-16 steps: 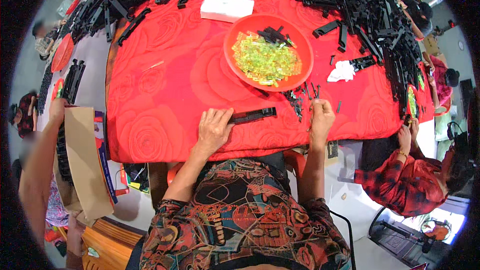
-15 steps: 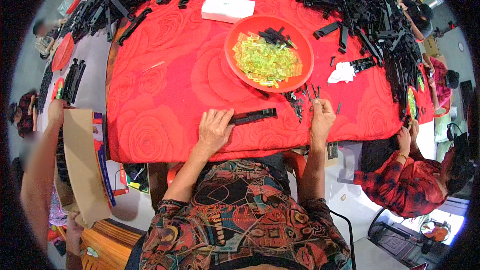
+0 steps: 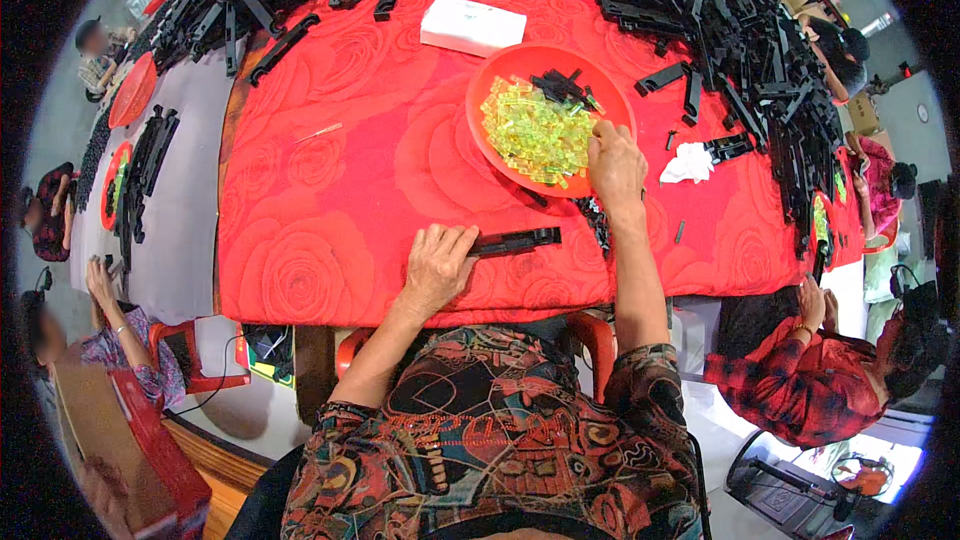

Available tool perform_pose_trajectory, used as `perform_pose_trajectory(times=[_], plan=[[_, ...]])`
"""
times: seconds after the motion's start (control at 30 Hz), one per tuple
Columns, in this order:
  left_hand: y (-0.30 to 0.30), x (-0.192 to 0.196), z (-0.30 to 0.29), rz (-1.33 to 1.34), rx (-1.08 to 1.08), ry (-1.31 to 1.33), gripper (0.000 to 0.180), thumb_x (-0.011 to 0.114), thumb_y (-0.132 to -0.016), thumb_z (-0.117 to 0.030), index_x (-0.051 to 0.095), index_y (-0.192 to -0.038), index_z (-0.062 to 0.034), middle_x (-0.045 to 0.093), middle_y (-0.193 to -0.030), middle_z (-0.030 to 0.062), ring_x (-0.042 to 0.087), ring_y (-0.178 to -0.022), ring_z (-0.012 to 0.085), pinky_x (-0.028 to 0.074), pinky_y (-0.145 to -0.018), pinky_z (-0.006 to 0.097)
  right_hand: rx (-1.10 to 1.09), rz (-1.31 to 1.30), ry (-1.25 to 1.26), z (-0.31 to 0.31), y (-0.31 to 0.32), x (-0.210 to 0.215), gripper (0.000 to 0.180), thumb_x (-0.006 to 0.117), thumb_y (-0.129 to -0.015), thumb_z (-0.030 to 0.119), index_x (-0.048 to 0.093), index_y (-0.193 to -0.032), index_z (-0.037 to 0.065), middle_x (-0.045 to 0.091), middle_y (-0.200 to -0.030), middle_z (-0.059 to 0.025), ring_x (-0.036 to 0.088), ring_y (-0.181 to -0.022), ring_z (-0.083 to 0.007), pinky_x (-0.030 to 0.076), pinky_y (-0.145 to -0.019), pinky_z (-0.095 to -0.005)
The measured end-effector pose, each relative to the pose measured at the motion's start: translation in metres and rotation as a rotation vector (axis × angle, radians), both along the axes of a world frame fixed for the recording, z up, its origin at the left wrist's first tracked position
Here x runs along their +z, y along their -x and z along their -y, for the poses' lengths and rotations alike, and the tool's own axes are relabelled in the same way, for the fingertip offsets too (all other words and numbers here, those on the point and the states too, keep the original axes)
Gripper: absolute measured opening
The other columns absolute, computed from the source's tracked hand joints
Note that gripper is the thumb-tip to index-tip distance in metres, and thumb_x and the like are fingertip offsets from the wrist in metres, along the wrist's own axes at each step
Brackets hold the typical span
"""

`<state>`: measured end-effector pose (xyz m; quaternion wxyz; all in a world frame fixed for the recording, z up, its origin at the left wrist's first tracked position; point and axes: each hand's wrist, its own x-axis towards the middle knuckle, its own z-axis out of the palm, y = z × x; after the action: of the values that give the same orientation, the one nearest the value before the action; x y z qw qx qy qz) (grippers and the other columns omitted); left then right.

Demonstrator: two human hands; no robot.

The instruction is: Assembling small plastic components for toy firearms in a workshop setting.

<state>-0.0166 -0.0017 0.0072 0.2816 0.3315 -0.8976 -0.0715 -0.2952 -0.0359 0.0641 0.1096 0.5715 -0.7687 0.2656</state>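
Note:
My left hand (image 3: 441,265) grips one end of a long black plastic part (image 3: 520,241), which lies across the cloth near the front edge. Over the right rim of a red bowl (image 3: 540,55), my right hand (image 3: 617,168) dips its closed fingers to the translucent yellow pieces (image 3: 532,135). Whatever its fingertips pinch is hidden. Small black pieces (image 3: 563,87) lie at the back of the same bowl. Under my right wrist, a scatter of tiny black parts (image 3: 596,220) shows on the red cloth (image 3: 320,200).
Heaps of black plastic parts (image 3: 700,30) line the table's back and right side. A white box (image 3: 472,24) and a crumpled white tissue (image 3: 688,163) flank the bowl. Co-workers sit at both sides; a cardboard box (image 3: 110,440) is at lower left.
My right hand has moved from the tiny black parts up to the bowl's yellow pieces. My left hand still holds the black part. The carried cardboard box has shifted toward the lower left.

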Motion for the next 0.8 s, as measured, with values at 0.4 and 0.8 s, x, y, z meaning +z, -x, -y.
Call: perform_pose_trajectory(times=[0.4, 0.8], plan=[[0.001, -0.003, -0.001, -0.016, 0.008, 0.0, 0.046, 0.069, -0.064, -0.013, 0.057, -0.107, -0.0039, 0.056, -0.092, 0.0068, 0.05, -0.082, 0.0247, 0.039, -0.068, 0.037, 0.016, -0.207, -0.244, 0.033, -0.003, -0.018, 0.011, 0.048, -0.08, 0.011, 0.052, -0.086, 0.004, 0.06, -0.084, -0.0194, 0.063, -0.069, -0.036, 0.051, -0.056, -0.0466], [0.002, -0.003, -0.001, -0.058, 0.037, 0.002, 0.044, 0.069, -0.062, -0.01, 0.056, -0.104, -0.002, 0.056, -0.089, 0.0086, 0.05, -0.08, 0.0255, 0.039, -0.068, 0.036, 0.236, 0.43, 0.224, -0.014, -0.039, 0.014, 0.012, 0.061, -0.073, 0.007, 0.053, -0.079, 0.001, 0.058, -0.07, -0.0137, 0.056, -0.055, -0.0255, 0.043, -0.053, -0.038]])
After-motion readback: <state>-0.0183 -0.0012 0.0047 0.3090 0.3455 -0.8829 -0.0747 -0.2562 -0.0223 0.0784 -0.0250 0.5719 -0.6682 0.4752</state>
